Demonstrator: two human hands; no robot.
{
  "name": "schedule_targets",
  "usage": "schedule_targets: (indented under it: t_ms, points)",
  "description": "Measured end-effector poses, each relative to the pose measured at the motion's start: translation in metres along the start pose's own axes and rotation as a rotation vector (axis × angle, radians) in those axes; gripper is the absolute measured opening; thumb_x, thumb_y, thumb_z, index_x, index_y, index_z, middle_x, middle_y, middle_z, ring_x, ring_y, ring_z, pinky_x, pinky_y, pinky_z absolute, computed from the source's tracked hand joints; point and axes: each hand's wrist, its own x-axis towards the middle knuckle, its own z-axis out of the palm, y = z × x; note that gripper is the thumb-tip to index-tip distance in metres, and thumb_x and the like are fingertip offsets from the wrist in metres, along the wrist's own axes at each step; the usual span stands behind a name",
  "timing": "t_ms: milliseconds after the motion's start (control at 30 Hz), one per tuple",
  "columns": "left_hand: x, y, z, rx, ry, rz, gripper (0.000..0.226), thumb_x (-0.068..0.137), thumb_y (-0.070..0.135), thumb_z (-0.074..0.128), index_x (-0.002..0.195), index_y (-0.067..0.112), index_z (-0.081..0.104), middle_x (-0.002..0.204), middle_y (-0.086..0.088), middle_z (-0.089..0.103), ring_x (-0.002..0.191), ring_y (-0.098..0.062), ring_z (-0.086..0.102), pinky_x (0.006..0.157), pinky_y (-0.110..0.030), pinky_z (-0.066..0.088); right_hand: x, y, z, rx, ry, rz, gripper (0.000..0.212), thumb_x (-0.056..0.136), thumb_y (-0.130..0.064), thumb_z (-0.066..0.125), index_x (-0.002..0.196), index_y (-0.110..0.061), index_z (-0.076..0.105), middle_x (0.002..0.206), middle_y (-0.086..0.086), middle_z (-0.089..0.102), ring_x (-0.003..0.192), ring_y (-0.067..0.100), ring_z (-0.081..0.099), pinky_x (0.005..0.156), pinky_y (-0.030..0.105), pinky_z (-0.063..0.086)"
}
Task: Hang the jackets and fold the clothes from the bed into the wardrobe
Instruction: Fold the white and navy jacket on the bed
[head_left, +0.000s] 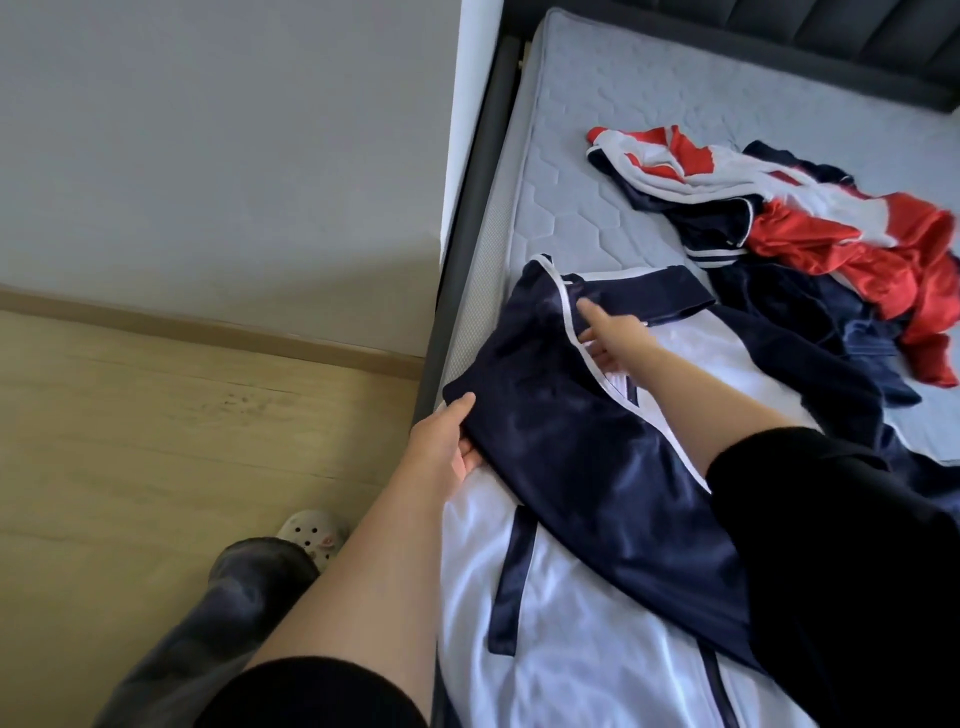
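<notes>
A navy and white jacket (566, 447) lies spread on the near left part of the bed, a navy sleeve folded across its white front. My left hand (441, 441) grips the cuff end of that sleeve at the mattress edge, thumb on top. My right hand (610, 332) rests on the jacket near its white-trimmed collar, index finger stretched forward and the other fingers loosely bent. Behind it, a heap of red, white and navy clothes (810, 244) lies crumpled on the mattress.
The pale quilted mattress (597, 114) sits in a dark bed frame (483, 171) with a padded headboard at the top. Wooden floor (182, 415) and a grey wall lie to the left. My leg and a white clog (311, 535) stand beside the bed.
</notes>
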Motion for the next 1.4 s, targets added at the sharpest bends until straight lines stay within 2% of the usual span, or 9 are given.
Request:
schedule_targets:
  t_ms: [200, 533, 667, 867, 967, 1067, 1200, 1300, 1400]
  points:
    - [-0.016, -0.016, 0.006, 0.211, 0.053, -0.004, 0.021, 0.101, 0.015, 0.045, 0.119, 0.023, 0.052, 0.096, -0.002, 0.065, 0.072, -0.016, 0.065, 0.046, -0.027, 0.053, -0.024, 0.049, -0.007, -0.276, 0.025, -0.044, 0.050, 0.087, -0.027, 0.067, 0.053, -0.016, 0.032, 0.051, 0.000, 0.030, 0.047, 0.015, 0.030, 0.045, 0.027, 0.025]
    - [-0.051, -0.052, 0.021, 0.296, -0.111, -0.173, 0.013, 0.093, 0.017, 0.059, 0.106, 0.014, 0.061, 0.093, 0.000, 0.070, 0.080, -0.016, 0.066, 0.059, -0.031, 0.055, -0.077, 0.084, -0.033, -0.239, 0.304, -0.096, 0.048, 0.088, -0.039, 0.046, 0.067, 0.004, 0.049, 0.071, 0.026, 0.046, 0.061, 0.032, 0.042, 0.056, 0.035, 0.038]
    - [-0.058, -0.072, 0.029, 0.295, -0.010, -0.163, 0.024, 0.099, 0.009, 0.044, 0.121, 0.009, 0.053, 0.119, -0.010, 0.062, 0.091, -0.024, 0.062, 0.071, -0.038, 0.051, -0.101, 0.132, -0.053, -0.356, 0.167, -0.100, 0.042, 0.091, -0.043, 0.047, 0.064, -0.011, 0.045, 0.061, 0.005, 0.047, 0.058, 0.021, 0.044, 0.051, 0.030, 0.031]
    - [-0.068, -0.077, 0.034, 0.380, 0.058, -0.123, 0.018, 0.100, 0.010, 0.041, 0.115, 0.011, 0.052, 0.106, -0.009, 0.060, 0.084, -0.025, 0.061, 0.070, -0.039, 0.049, -0.125, 0.183, -0.085, -0.561, 0.123, -0.069, 0.049, 0.093, -0.040, 0.054, 0.057, -0.012, 0.038, 0.054, 0.004, 0.044, 0.053, 0.021, 0.043, 0.050, 0.033, 0.030]
    - [-0.070, -0.073, 0.031, 0.801, 0.233, 0.120, 0.010, 0.091, 0.017, 0.055, 0.087, 0.008, 0.055, 0.078, -0.008, 0.063, 0.063, -0.028, 0.063, 0.055, -0.034, 0.048, -0.131, 0.193, -0.095, -0.576, 0.193, -0.010, 0.049, 0.094, -0.041, 0.051, 0.058, -0.010, 0.040, 0.056, 0.004, 0.047, 0.053, 0.021, 0.045, 0.049, 0.032, 0.032]
    - [-0.072, -0.071, 0.029, 1.249, 0.415, 0.683, 0.026, 0.083, 0.019, 0.058, 0.063, 0.014, 0.042, 0.059, 0.000, 0.047, 0.058, -0.026, 0.049, 0.049, -0.029, 0.032, -0.141, 0.205, -0.099, -0.574, 0.276, 0.059, 0.039, 0.095, -0.041, 0.048, 0.071, -0.009, 0.047, 0.067, 0.005, 0.053, 0.061, 0.024, 0.051, 0.056, 0.034, 0.038]
    - [-0.080, -0.093, 0.050, 1.704, 0.018, 1.226, 0.024, 0.087, 0.022, 0.061, 0.109, 0.012, 0.060, 0.111, -0.008, 0.059, 0.103, -0.029, 0.053, 0.077, -0.040, 0.044, -0.161, 0.225, -0.108, -0.595, 0.357, 0.076, 0.038, 0.098, -0.043, 0.037, 0.079, -0.012, 0.047, 0.070, 0.002, 0.054, 0.067, 0.026, 0.050, 0.059, 0.035, 0.035]
    - [-0.082, -0.130, 0.055, 2.162, -0.354, 1.113, 0.057, 0.098, 0.040, 0.040, 0.150, 0.020, 0.025, 0.157, -0.006, 0.019, 0.145, -0.026, 0.012, 0.115, -0.045, 0.016, -0.176, 0.252, -0.125, -0.526, 0.300, 0.136, 0.046, 0.098, -0.048, 0.034, 0.071, -0.013, 0.047, 0.070, 0.003, 0.054, 0.066, 0.024, 0.050, 0.057, 0.034, 0.035]
    - [-0.080, -0.165, 0.049, 2.394, -0.565, 0.919, 0.060, 0.100, 0.049, 0.024, 0.152, 0.031, 0.000, 0.161, 0.001, -0.008, 0.146, -0.021, -0.013, 0.117, -0.045, -0.001, -0.190, 0.270, -0.142, -0.470, 0.214, 0.160, 0.053, 0.095, -0.055, 0.038, 0.063, -0.012, 0.044, 0.064, 0.002, 0.055, 0.060, 0.018, 0.051, 0.052, 0.031, 0.034]
